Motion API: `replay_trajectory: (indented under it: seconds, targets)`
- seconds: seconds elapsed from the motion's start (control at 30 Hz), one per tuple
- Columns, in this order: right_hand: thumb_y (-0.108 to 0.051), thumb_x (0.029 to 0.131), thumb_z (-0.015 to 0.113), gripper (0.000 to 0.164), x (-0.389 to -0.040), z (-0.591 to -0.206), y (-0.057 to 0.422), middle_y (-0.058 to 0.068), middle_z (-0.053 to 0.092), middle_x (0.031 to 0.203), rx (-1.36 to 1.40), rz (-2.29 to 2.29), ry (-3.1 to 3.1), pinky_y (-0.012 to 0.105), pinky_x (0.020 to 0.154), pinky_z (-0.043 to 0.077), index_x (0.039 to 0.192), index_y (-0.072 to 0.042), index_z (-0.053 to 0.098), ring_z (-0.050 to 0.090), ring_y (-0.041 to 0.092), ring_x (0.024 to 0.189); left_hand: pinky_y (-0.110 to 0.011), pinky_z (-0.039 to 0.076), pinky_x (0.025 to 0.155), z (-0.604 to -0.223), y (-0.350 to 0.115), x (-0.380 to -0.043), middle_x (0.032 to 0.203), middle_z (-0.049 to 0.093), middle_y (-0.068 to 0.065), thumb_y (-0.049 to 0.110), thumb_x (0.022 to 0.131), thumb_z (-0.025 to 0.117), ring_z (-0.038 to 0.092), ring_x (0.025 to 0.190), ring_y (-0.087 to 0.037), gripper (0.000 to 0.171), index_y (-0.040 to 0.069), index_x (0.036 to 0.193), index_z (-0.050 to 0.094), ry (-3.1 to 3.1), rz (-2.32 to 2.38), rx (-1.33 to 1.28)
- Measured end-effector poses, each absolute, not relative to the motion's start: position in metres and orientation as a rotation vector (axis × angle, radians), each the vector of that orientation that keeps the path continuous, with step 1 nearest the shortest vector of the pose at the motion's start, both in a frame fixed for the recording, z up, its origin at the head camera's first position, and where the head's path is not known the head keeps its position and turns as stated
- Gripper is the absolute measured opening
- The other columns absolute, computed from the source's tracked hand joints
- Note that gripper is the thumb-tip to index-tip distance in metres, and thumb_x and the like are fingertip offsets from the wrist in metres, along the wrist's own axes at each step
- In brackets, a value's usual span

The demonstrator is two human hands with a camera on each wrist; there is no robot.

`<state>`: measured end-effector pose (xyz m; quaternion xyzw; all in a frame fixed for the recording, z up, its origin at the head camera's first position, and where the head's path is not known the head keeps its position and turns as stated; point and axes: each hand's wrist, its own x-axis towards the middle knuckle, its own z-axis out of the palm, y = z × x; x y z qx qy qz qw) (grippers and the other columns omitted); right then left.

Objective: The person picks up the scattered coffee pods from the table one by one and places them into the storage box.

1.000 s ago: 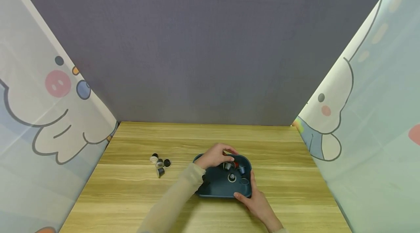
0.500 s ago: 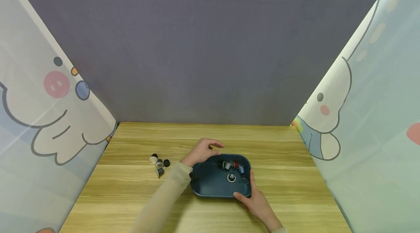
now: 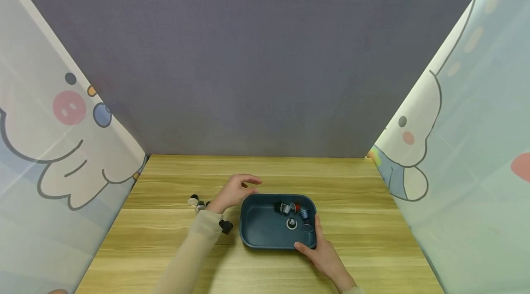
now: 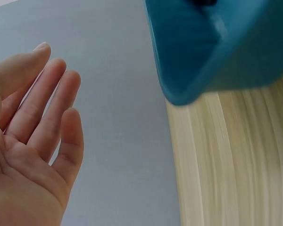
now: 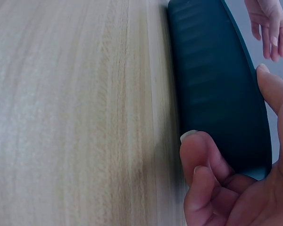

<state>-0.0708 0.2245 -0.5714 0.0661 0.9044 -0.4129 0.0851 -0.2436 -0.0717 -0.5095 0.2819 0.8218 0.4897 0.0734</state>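
Note:
My left hand (image 3: 235,191) hovers just beyond the left end of a dark blue tray (image 3: 265,245). Its fingers are loosely bent and hold nothing, as the palm in the left wrist view (image 4: 33,155) shows. My right hand (image 3: 325,257) grips the tray's near right corner, thumb on the front rim and fingers along the right wall. Inside the tray, coffee capsules gather toward the right: a silver one (image 3: 286,210), a red one (image 3: 297,207), a blue one (image 3: 304,214), and one standing on its wide rim (image 3: 291,223). A black capsule (image 3: 278,207) lies beside the silver one.
Several more coffee capsules lie on the wooden table (image 3: 364,220) at left, including a black and white one (image 3: 193,199); my left wrist and hand partly cover that group. A grey backdrop (image 3: 256,77) rises behind the table, with patterned cloths (image 3: 463,170) on both sides.
My left hand has moved left, out from over the capsules in the tray to beyond its left end. The right hand and the tray stay in place.

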Motion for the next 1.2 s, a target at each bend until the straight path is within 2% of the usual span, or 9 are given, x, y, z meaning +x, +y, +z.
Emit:
replay_trajectory:
  seconds: [0.27, 0.37, 0.47, 0.6, 0.7, 0.9, 1.0, 1.13, 1.2]
  targets:
    - [-0.053, 0.087, 0.072, 0.113, -0.072, -0.573, 0.224, 0.018, 0.065, 0.082, 0.172, -1.239, 2.701, 0.042, 0.073, 0.052, 0.16, -0.008, -0.002, 0.062, 0.023, 0.071, -0.043, 0.05, 0.087, -0.511, -0.099, -0.236, 0.115, 0.071, 0.001, 0.012, 0.092, 0.073, 0.064, 0.108, -0.029, 0.024, 0.016, 0.116, 0.074, 2.522, 1.567, 0.756]
    - [-0.054, 0.087, 0.072, 0.114, -0.072, -0.572, 0.224, 0.011, 0.058, 0.069, 0.188, -1.251, 2.67, 0.038, 0.069, 0.049, 0.161, -0.011, -0.004, 0.057, 0.021, 0.064, -0.045, 0.048, 0.089, -0.512, -0.11, -0.232, 0.117, 0.071, 0.001, 0.012, 0.092, 0.073, 0.063, 0.111, -0.033, 0.025, 0.015, 0.117, 0.074, 2.523, 1.611, 0.665]
    - [-0.053, 0.087, 0.072, 0.114, -0.072, -0.571, 0.224, 0.008, 0.056, 0.069, 0.184, -1.25, 2.671, 0.039, 0.071, 0.049, 0.16, -0.01, -0.004, 0.056, 0.02, 0.065, -0.045, 0.048, 0.09, -0.512, -0.122, -0.228, 0.118, 0.07, 0.0, 0.014, 0.093, 0.073, 0.062, 0.112, -0.033, 0.026, 0.016, 0.118, 0.073, 2.557, 1.618, 0.596]
    - [-0.052, 0.086, 0.074, 0.114, -0.071, -0.57, 0.224, 0.019, 0.066, 0.091, 0.182, -1.224, 2.709, 0.046, 0.078, 0.052, 0.161, -0.008, -0.001, 0.062, 0.024, 0.077, -0.046, 0.05, 0.089, -0.513, -0.14, -0.223, 0.118, 0.07, -0.001, 0.012, 0.092, 0.073, 0.063, 0.112, -0.03, 0.027, 0.017, 0.119, 0.073, 2.646, 1.597, 0.538]
    - [-0.052, 0.086, 0.074, 0.114, -0.07, -0.57, 0.224, 0.033, 0.064, 0.112, 0.185, -1.213, 2.726, 0.051, 0.081, 0.053, 0.161, -0.008, 0.001, 0.066, 0.031, 0.087, -0.046, 0.05, 0.088, -0.515, -0.154, -0.22, 0.118, 0.07, -0.004, 0.009, 0.092, 0.072, 0.062, 0.112, -0.03, 0.028, 0.015, 0.12, 0.072, 2.681, 1.619, 0.495]
    - [-0.052, 0.086, 0.074, 0.114, -0.07, -0.571, 0.225, 0.039, 0.058, 0.121, 0.185, -1.214, 2.723, 0.052, 0.081, 0.053, 0.161, -0.007, 0.001, 0.067, 0.037, 0.092, -0.037, 0.051, 0.086, -0.52, -0.184, -0.214, 0.12, 0.069, -0.008, 0.007, 0.093, 0.071, 0.062, 0.112, -0.029, 0.03, 0.008, 0.123, 0.07, 2.696, 1.663, 0.34]
    - [-0.052, 0.086, 0.074, 0.113, -0.07, -0.57, 0.225, 0.035, 0.063, 0.114, 0.191, -1.211, 2.723, 0.049, 0.078, 0.053, 0.161, -0.007, 0.001, 0.067, 0.031, 0.086, -0.031, 0.051, 0.085, -0.523, -0.196, -0.211, 0.121, 0.069, -0.009, 0.008, 0.093, 0.071, 0.062, 0.112, -0.029, 0.03, 0.007, 0.123, 0.07, 2.708, 1.664, 0.279]
    - [-0.053, 0.086, 0.073, 0.114, -0.072, -0.57, 0.224, 0.017, 0.064, 0.078, 0.216, -1.229, 2.682, 0.039, 0.066, 0.049, 0.161, -0.011, -0.002, 0.059, 0.022, 0.064, -0.028, 0.051, 0.084, -0.529, -0.209, -0.208, 0.12, 0.069, -0.011, 0.008, 0.093, 0.071, 0.063, 0.111, -0.03, 0.029, 0.004, 0.122, 0.07, 2.748, 1.648, 0.255]
    - [-0.053, 0.086, 0.073, 0.115, -0.072, -0.57, 0.224, 0.014, 0.061, 0.072, 0.224, -1.231, 2.674, 0.037, 0.064, 0.047, 0.161, -0.011, -0.003, 0.056, 0.022, 0.061, -0.028, 0.052, 0.083, -0.534, -0.214, -0.206, 0.118, 0.069, -0.011, 0.008, 0.093, 0.071, 0.064, 0.109, -0.031, 0.028, 0.003, 0.121, 0.07, 2.766, 1.631, 0.245]
